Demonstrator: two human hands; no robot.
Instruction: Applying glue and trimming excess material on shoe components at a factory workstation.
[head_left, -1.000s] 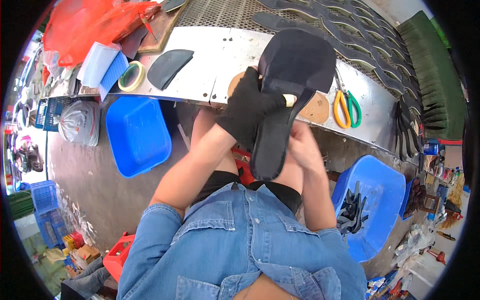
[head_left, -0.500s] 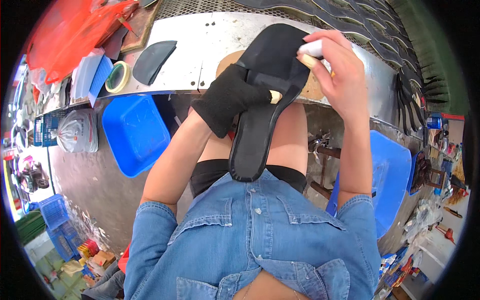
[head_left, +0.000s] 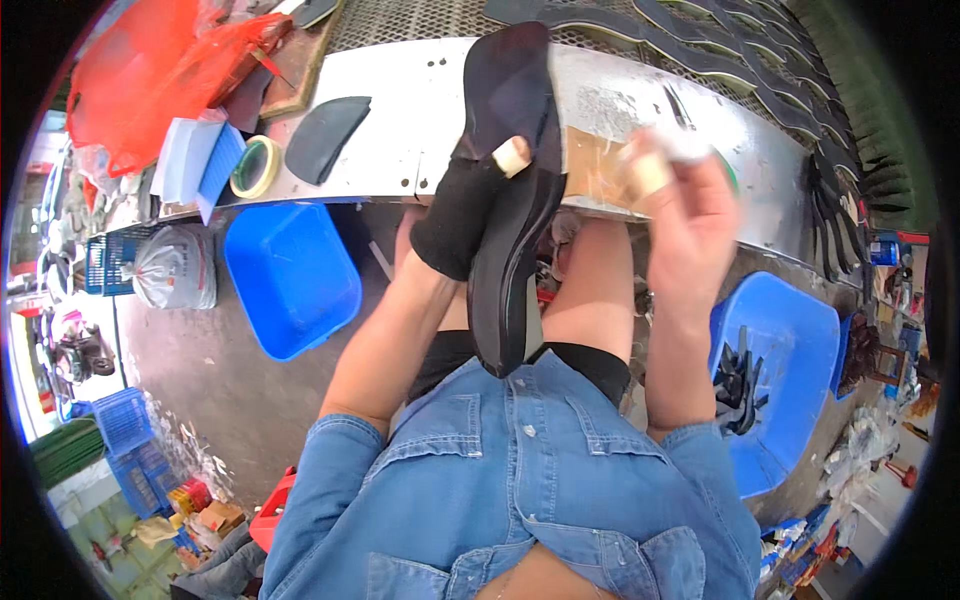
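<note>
- The black sandal was held in front of the person, its wide end out over the white desk and its narrow end back above the lap, near the denim shirt.
- Its long axis ran almost straight away from the body, and it was rolled somewhat onto its side, so one dark sidewall showed; whether it touched the desk edge could not be told.
- The left hand, in a black glove, gripped it at the middle from the left, the pale-wrapped thumb laid across the top.
- The right hand stood apart on the other side, to the right of the sandal, with the brown patch on the desk showing in the gap. So the left hand was the nearer, being in contact.
- The right fingers were bent near the thumb, their pale-wrapped tips blurred; I could not tell whether they pinched anything.
- Right of the lap, a blue basin held black strips.
</note>
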